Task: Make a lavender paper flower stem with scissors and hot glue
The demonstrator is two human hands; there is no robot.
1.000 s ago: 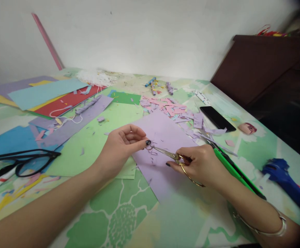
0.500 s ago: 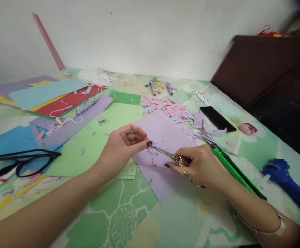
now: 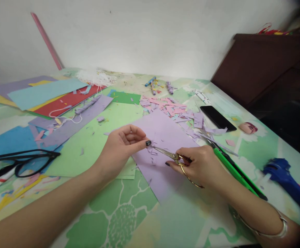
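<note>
While my left hand (image 3: 125,143) is pinching a small purple paper piece (image 3: 149,147) between thumb and forefinger, my right hand (image 3: 201,163) is gripping the gold-handled scissors (image 3: 165,152), fingers wrapped around the handles. The scissor tips are pointing at that piece, right by my thumbnail; I cannot tell whether the blades are parted. Both hands are hovering over a light purple sheet (image 3: 162,179), which is lying askew on the floral worktop (image 3: 165,227) and carrying tiny purple clippings. Left of it, a light green sheet (image 3: 88,148) is spreading out, with black-framed glasses (image 3: 54,154) resting near its left edge. Beyond the purple sheet, pink and purple scraps (image 3: 172,108) are lying in a loose heap, and farther back a purple paper roll (image 3: 169,88) is sitting near the wall. On my right, a green utility knife (image 3: 239,172) is lying beside my forearm, a black phone (image 3: 217,117) is resting past it, and a blue object (image 3: 279,170), too blurred to name, is lying farther out.
</note>
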